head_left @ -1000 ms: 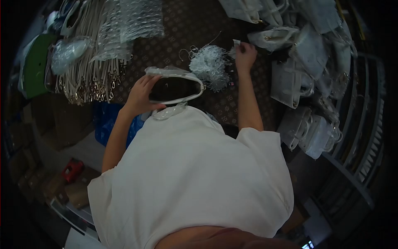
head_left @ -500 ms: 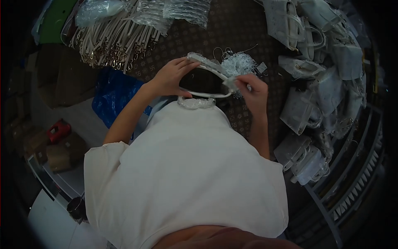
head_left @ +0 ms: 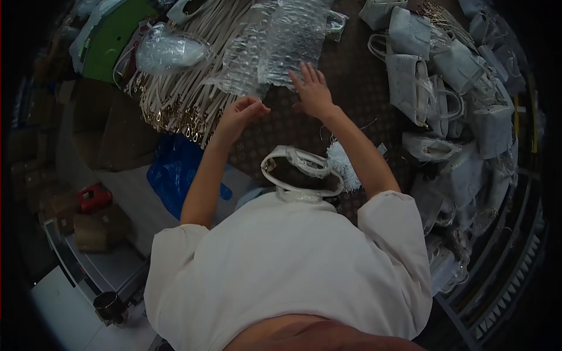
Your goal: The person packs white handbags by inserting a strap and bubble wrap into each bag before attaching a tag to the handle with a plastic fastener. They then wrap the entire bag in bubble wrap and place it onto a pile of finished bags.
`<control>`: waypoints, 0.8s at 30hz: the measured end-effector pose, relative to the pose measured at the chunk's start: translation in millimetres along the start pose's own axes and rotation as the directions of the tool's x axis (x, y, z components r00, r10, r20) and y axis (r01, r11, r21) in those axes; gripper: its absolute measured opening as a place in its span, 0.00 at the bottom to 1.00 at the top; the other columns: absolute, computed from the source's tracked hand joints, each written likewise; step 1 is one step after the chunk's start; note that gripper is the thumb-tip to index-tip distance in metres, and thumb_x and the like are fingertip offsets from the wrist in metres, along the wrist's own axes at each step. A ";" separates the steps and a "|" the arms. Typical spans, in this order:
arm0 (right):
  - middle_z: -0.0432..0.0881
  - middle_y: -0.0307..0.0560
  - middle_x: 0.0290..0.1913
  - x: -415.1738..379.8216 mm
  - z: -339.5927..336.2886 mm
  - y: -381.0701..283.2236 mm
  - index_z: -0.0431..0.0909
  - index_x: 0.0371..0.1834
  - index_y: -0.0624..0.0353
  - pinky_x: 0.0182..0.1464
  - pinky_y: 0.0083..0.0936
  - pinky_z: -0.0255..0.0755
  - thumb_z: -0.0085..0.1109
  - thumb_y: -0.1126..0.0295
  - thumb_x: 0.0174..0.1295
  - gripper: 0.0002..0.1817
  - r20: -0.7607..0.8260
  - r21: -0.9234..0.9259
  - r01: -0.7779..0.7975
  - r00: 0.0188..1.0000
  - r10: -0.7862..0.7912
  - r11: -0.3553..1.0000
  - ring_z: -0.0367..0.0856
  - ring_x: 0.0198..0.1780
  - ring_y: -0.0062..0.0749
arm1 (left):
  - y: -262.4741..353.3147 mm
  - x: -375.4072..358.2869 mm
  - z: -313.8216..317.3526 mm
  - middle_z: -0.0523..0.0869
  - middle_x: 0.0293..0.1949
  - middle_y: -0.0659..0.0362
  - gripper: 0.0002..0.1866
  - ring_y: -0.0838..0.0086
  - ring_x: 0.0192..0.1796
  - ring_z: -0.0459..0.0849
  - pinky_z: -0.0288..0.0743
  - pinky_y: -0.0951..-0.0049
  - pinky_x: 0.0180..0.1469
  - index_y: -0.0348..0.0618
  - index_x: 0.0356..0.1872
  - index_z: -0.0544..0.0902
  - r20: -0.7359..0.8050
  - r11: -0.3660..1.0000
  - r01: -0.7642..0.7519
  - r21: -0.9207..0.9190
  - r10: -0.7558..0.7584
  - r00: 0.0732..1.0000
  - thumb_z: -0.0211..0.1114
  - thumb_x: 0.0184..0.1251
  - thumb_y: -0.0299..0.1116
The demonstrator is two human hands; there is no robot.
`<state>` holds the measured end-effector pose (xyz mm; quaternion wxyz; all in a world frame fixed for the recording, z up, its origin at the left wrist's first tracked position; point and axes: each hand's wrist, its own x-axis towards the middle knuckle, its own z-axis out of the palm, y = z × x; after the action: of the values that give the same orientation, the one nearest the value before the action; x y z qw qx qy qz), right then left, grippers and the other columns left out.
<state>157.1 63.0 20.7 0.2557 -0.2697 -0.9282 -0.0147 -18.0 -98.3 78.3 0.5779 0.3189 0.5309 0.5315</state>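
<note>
My left hand is closed in a pinch just below the edge of the bubble wrap. What it pinches, if anything, I cannot make out. Fingers spread, my right hand reaches to the lower right corner of the same wrap, its fingertips at the edge. Close to my body stands a white handbag with its top open and plastic around its handles; neither hand touches it. A tangle of white strings lies beside the bag, partly hidden by my right forearm.
Many beige straps with gold clasps are piled at upper left, under a clear plastic bundle. Several white handbags crowd the right side. A blue plastic bag and cardboard boxes are at left.
Both hands have left the handbag's opening and moved forward to the bubble wrap. The handbag now stands by itself near my body. The view has shifted forward.
</note>
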 end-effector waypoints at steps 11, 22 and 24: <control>0.80 0.41 0.34 39.5 -25.2 -58.3 0.75 0.45 0.62 0.35 0.21 0.72 0.54 0.73 0.55 0.14 0.727 0.624 -0.772 0.631 -0.271 -0.123 0.78 0.33 0.23 | -75.1 -9.9 -18.7 0.73 0.55 0.51 0.25 0.63 0.53 0.76 0.72 0.64 0.55 0.38 0.60 0.65 -0.158 0.872 -0.005 -0.490 -0.083 0.984 0.52 0.66 0.42; 0.64 0.64 0.56 -98.2 -13.0 38.5 0.77 0.33 0.59 0.53 0.50 0.61 0.56 0.67 0.47 0.11 0.226 -0.178 -0.690 0.665 0.712 0.701 0.58 0.59 0.61 | -101.3 45.2 15.6 0.77 0.48 0.59 0.28 0.72 0.48 0.77 0.70 0.71 0.51 0.40 0.58 0.66 -0.016 0.898 0.422 -0.124 -0.427 0.904 0.57 0.63 0.48; 0.60 0.64 0.59 -108.6 -8.5 46.6 0.77 0.33 0.58 0.55 0.53 0.57 0.57 0.68 0.46 0.11 0.253 -0.168 -0.771 0.568 0.783 0.614 0.52 0.62 0.63 | -89.8 57.4 30.2 0.78 0.45 0.60 0.27 0.74 0.46 0.78 0.70 0.72 0.50 0.39 0.56 0.68 -0.020 0.910 0.404 -0.097 -0.407 0.913 0.61 0.61 0.44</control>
<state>263.4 47.8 -29.6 0.0861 -0.6533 -0.7421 0.1223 28.1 -58.4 -14.1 0.6788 0.1646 0.5722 0.4298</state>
